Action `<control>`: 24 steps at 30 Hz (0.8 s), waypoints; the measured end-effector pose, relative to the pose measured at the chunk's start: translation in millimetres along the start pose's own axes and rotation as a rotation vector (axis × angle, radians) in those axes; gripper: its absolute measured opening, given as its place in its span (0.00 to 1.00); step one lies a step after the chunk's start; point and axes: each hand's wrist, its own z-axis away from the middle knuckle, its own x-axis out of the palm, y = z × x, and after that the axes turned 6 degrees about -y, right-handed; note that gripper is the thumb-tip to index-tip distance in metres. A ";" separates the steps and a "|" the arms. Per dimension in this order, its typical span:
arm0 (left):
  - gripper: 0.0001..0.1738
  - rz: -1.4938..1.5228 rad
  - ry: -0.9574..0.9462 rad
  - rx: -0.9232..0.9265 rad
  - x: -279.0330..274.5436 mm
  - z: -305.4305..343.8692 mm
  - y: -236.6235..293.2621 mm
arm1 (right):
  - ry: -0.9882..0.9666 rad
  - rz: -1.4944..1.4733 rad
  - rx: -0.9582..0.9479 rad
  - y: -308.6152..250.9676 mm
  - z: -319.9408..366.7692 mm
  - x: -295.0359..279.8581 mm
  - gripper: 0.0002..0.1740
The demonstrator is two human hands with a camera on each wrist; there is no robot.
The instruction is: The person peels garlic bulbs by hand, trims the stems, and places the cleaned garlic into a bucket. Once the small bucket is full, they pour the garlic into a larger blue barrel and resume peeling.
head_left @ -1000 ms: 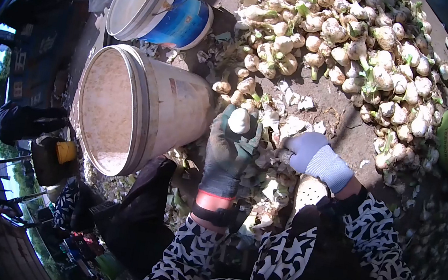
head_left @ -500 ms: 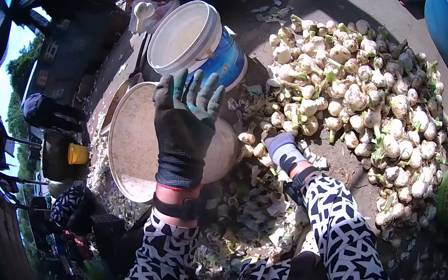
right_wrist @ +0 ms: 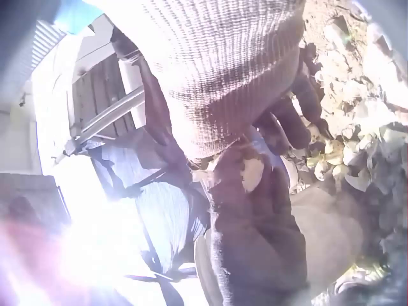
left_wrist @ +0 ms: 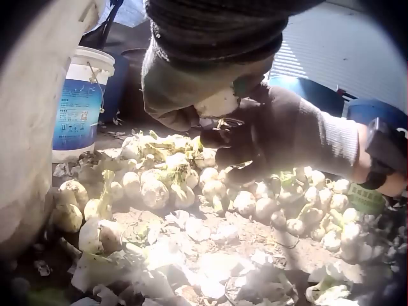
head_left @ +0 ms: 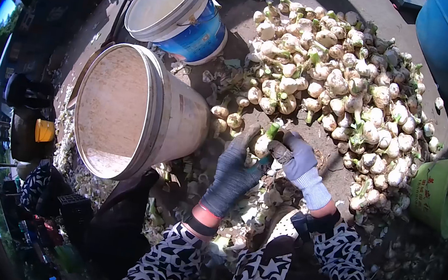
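Observation:
A white bulb (head_left: 262, 145) with a short green stem is held between my two gloved hands, low over the ground. My left hand (head_left: 235, 171), in a dark grey glove with green on it, grips the bulb from the left side. From the right, my right hand (head_left: 302, 161) meets it with curled fingers, in a pale grey glove with dirty fingertips. In the left wrist view the bulb (left_wrist: 218, 104) shows pale beneath the left glove, beside the right fingers. Only a patch of the bulb (right_wrist: 252, 173) appears in the right wrist view; the gloves hide the rest.
A big heap of similar bulbs (head_left: 345, 94) lies ahead. Left stand a large whitish bucket (head_left: 184, 114) and a blue-and-white bucket (head_left: 195, 36). A green bucket (head_left: 429, 189) is at right. Loose skins (head_left: 250, 215) litter the ground near my shoe (head_left: 282, 225).
The left hand held a peeled white bulb, then rose open and empty over the large bucket. It has come back down to a stemmed bulb, which the right hand reached towards the heap's edge.

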 end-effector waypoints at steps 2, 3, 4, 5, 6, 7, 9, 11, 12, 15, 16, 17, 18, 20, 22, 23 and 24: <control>0.40 -0.346 -0.117 0.056 -9.6 2.1 26.7 | 0.024 -0.140 0.062 -24.7 -2.2 -8.3 0.16; 0.40 -0.346 -0.119 0.055 -9.6 3.6 28.1 | 0.047 -0.283 0.124 -33.9 -2.9 -10.4 0.13; 0.40 -0.318 -0.079 0.082 -9.5 4.7 29.0 | 0.093 -0.298 0.078 -31.6 -4.2 -6.2 0.12; 0.41 -0.293 -0.039 0.111 -9.8 5.5 29.9 | 0.092 -0.301 0.077 -30.8 -2.5 -6.6 0.12; 0.41 -0.242 -0.046 0.061 -10.3 6.5 31.6 | 0.070 -0.274 0.066 -31.7 -0.9 -7.8 0.12; 0.41 -0.246 -0.047 0.060 -11.0 6.7 33.1 | 0.047 -0.249 0.056 -32.1 0.4 -8.4 0.13; 0.41 0.072 -0.051 -0.021 -11.3 8.6 34.9 | 0.062 -0.164 0.007 -29.2 6.3 -9.5 0.15; 0.37 0.436 -0.036 -0.008 -13.6 3.7 26.7 | 0.074 -0.231 0.058 -31.4 12.6 -12.3 0.16; 0.35 0.594 -0.055 -0.147 -19.5 4.7 25.1 | 0.025 -0.243 0.092 -25.0 16.8 -12.4 0.17; 0.17 -0.346 -0.229 -0.096 -30.2 -2.3 60.4 | -0.256 -0.551 0.248 -33.6 16.1 -34.8 0.18; 0.16 -0.064 -0.227 -0.145 -27.6 -1.0 52.2 | -0.342 -0.899 0.270 -28.2 18.2 -30.5 0.18; 0.16 0.218 -0.221 -0.195 -25.4 -0.6 48.3 | -0.339 -0.886 0.107 -27.2 21.6 -26.9 0.17; 0.17 -0.203 -0.291 0.120 -30.3 -4.0 45.9 | -0.328 -1.028 0.107 -17.5 27.4 -12.8 0.17; 0.18 -0.260 -0.205 -0.081 -30.9 -16.8 25.7 | -0.316 -1.277 0.230 -8.9 31.2 -0.4 0.16; 0.20 0.419 0.040 -0.346 -21.1 -12.7 35.7 | -0.230 -1.381 0.403 -12.8 27.7 -0.6 0.16; 0.18 0.283 0.032 -0.458 -20.5 -9.7 59.6 | -0.266 -1.351 0.390 -11.5 24.8 1.2 0.16; 0.17 0.102 0.009 -0.216 -14.3 -1.6 51.8 | -0.277 -1.379 0.306 -10.4 24.5 8.9 0.17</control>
